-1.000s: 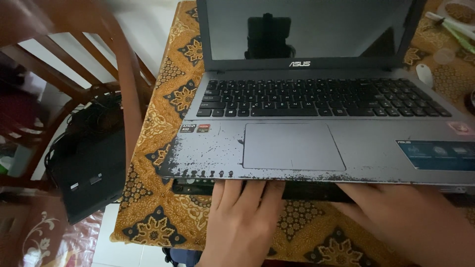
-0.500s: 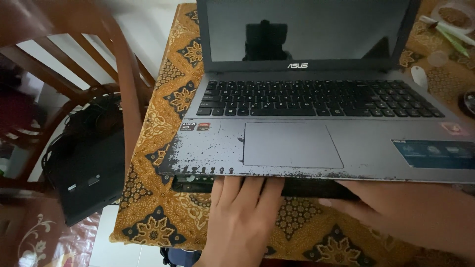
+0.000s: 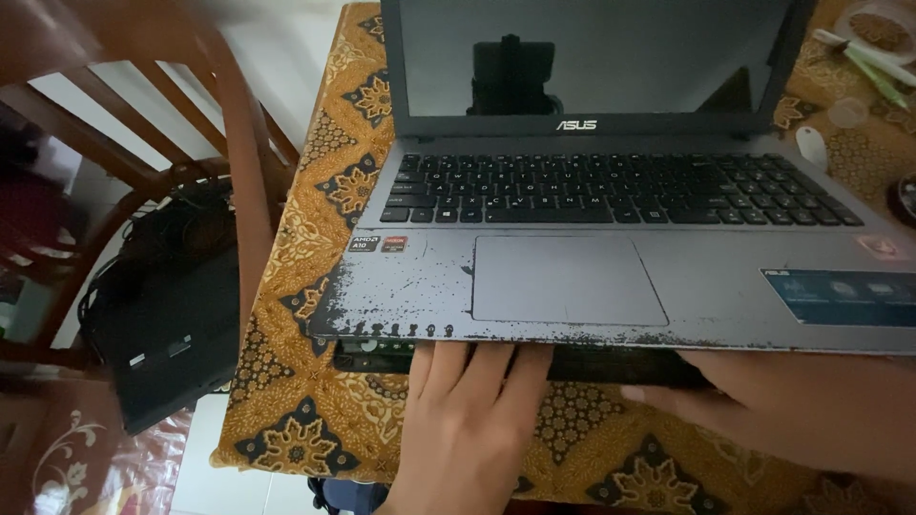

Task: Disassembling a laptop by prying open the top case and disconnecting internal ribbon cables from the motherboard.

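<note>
At the far left a wooden chair stands beside the table, with a black bag and its cables on the seat below the backrest. Next comes the patterned orange tablecloth, which covers the table and hangs over its near edge.

On the cloth sits an open grey laptop, its screen dark and its palm rest worn and scuffed along the front. The front edge juts toward the person, and a dark strip of the underside shows beneath it.

The left hand lies flat with its fingers straight and together, their tips tucked under the laptop's front edge near the middle. It clamps nothing; it presses or supports from below. The right hand reaches in from the right, fingers pointing left along the same dark underside; whether they curl around anything there I cannot tell, since the edge hides the tips.

To handle the laptop well from here, both hands should bear evenly under the base rather than on the worn lip, kept apart for balance, with the open screen kept from swinging.

At the far right, small items and a plate lie on the cloth, well apart from the hands.
</note>
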